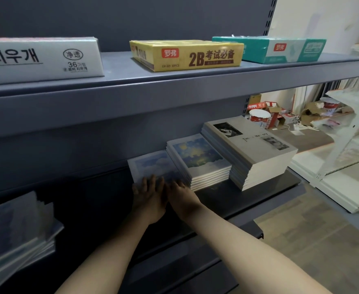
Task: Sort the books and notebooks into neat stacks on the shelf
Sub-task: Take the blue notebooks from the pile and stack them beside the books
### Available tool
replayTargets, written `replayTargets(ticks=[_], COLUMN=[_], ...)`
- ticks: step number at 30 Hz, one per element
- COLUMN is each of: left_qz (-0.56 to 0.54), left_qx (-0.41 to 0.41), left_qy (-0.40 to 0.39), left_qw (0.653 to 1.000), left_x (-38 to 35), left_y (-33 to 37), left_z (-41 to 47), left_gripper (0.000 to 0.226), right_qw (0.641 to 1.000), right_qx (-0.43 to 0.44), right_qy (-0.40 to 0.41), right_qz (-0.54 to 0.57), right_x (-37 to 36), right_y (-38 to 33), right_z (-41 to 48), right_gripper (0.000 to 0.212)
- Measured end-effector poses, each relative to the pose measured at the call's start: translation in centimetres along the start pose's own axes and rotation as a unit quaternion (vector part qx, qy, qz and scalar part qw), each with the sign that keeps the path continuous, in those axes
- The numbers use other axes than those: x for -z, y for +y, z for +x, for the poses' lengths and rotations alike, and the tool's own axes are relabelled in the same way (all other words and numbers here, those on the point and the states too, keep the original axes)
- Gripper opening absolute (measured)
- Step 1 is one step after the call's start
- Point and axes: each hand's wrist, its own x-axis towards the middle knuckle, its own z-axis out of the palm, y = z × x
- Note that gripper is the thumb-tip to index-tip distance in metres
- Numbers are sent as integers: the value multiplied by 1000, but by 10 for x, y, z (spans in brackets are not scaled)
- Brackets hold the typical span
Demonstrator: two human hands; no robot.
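On the dark lower shelf [223, 200] lies a thin notebook with a pale cloud cover [151, 164]. My left hand [147, 197] and my right hand [179, 195] rest side by side on its near edge, fingers straight and flat. To its right stands a stack of notebooks with a blue-and-yellow sky cover [199, 161]. Further right is a taller stack of grey notebooks with black-and-white photos [252, 149]. Another stack of bluish notebooks [19, 232] sits blurred at the far left of the shelf.
The upper shelf [174, 85] carries a white eraser box [40, 58], a yellow 2B box [187, 55] and a teal box [280, 49]. Beyond the shelf's right end are cardboard boxes and cups [265, 115] on the floor and a white rack [344, 145].
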Motion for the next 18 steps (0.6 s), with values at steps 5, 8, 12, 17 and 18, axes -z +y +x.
replayTargets(ticks=[5, 8, 12, 17, 18], left_qz=[-18, -2, 54, 83, 87], left_qx=[47, 24, 20, 64, 70], left_qy=[29, 60, 103, 105, 108], left_qw=[998, 998, 993, 989, 988], left_x=[5, 10, 14, 24, 25], left_y=[19, 10, -22, -63, -71], left_z=[-18, -32, -58, -93, -100], left_gripper=[61, 57, 59, 60, 60], right_qw=[999, 1000, 1000, 997, 997], right_qx=[-18, -6, 3, -21, -16], right_qy=[-5, 12, 9, -23, -27], right_qz=[37, 14, -28, -72, -73], right_x=[12, 11, 7, 18, 21], right_y=[-2, -6, -10, -36, -46], right_z=[-17, -43, -62, -58, -56], right_gripper=[50, 52, 59, 60, 59])
